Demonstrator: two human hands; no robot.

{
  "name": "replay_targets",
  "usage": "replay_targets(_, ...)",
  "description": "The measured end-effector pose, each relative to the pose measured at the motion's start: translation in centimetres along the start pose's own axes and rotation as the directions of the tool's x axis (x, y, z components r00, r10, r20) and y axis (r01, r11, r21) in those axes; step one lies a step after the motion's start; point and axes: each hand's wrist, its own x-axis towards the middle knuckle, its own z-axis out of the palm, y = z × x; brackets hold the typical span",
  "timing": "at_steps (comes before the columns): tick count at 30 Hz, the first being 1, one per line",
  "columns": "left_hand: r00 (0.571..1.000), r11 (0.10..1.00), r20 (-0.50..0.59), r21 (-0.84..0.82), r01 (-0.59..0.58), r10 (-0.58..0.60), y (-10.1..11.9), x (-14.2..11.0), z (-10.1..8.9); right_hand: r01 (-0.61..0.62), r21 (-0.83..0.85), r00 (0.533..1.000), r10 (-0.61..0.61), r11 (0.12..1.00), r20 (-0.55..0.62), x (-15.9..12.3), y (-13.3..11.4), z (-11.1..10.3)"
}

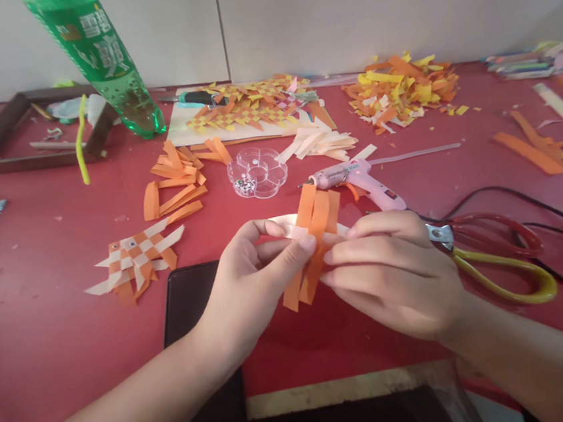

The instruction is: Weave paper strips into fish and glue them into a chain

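Between my two hands is a piece of woven paper strips point(318, 219), orange strips crossed by pale cream ones. My left hand point(260, 267) pinches its left side, thumb pressed on top of the crossing. On the other side, the fingers of my right hand point(392, 266) close on the right edge and hide part of it. Just beyond lies a pink glue gun point(353, 178) with a glue stick in its back. To the left rests a woven orange and cream paper fish point(135, 256) with small eyes.
Orange strips point(177, 175), cream strips point(322, 141) and a clear flower-shaped tray point(258, 173) lie ahead. A green bottle point(105, 62) stands by a dark frame point(19, 161). Scissors point(504, 275) and a black cable point(552, 199) are at right. A paper pile point(402, 91) sits at the back.
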Motion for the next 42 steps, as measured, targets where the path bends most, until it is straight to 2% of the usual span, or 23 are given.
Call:
replay_targets(5, 0.999, 0.999, -0.01, -0.011, -0.037, 0.037, -0.2, 0.2, -0.1, -0.016, 0.018, 1.0, 0.016, 1.0, 0.005, 0.1, -0.1, 0.3)
replay_targets(11, 0.997, 0.996, 0.058, 0.065, -0.059, 0.055, -0.3, 0.3, -0.3, -0.069, 0.164, 0.998, 0.066, 0.984, 0.021, 0.1, -0.4, -0.1)
replay_targets(15, 0.994, 0.982, 0.074, 0.17, -0.087, 0.075, -0.4, 0.2, -0.3, -0.096, 0.137, 0.993, 0.104, 0.986, -0.049, 0.1, -0.1, -0.1)
replay_targets(18, 0.987, 0.929, 0.109, 0.338, -0.152, 0.121, -0.6, -0.2, -0.3, -0.193, 0.037, 0.974, 0.196, 0.981, -0.115, 0.1, 0.1, 0.2)
replay_targets(21, 0.967, 0.832, 0.179, 0.497, -0.248, 0.181, -0.9, -0.6, -0.3, -0.252, 0.024, 0.966, 0.253, 0.967, -0.057, 0.1, 0.3, 0.3)
replay_targets(23, 0.958, 0.804, 0.215, 0.527, -0.276, 0.188, -1.0, -0.8, -0.3, -0.279, 0.072, 0.96, 0.281, 0.958, -0.016, 0.1, 0.4, 0.3)
replay_targets(25, 0.959, 0.819, 0.22, 0.506, -0.27, 0.18, -1.0, -0.9, -0.4, -0.319, 0.125, 0.947, 0.32, 0.94, 0.009, 0.0, 0.3, 0.3)
replay_targets(30, 0.971, 0.891, 0.138, 0.389, -0.233, 0.194, -0.6, -0.5, -0.3, -0.42, 0.211, 0.906, 0.422, 0.882, 0.037, -0.2, 0.2, 0.5)
replay_targets(35, 0.979, 0.936, 0.146, 0.302, -0.183, 0.144, -0.2, -0.3, -0.1, -0.446, 0.23, 0.893, 0.447, 0.865, 0.049, 0.0, 0.1, 0.6)
replay_targets(39, 0.987, 0.954, 0.084, 0.256, -0.157, 0.14, -0.1, -0.3, -0.1, -0.461, 0.259, 0.884, 0.464, 0.849, 0.053, 0.1, 0.1, 0.3)
replay_targets(42, 0.988, 0.962, 0.023, 0.225, -0.154, 0.153, -0.1, -0.1, -0.2, -0.526, 0.309, 0.846, 0.524, 0.792, 0.097, 0.1, 0.2, 0.1)
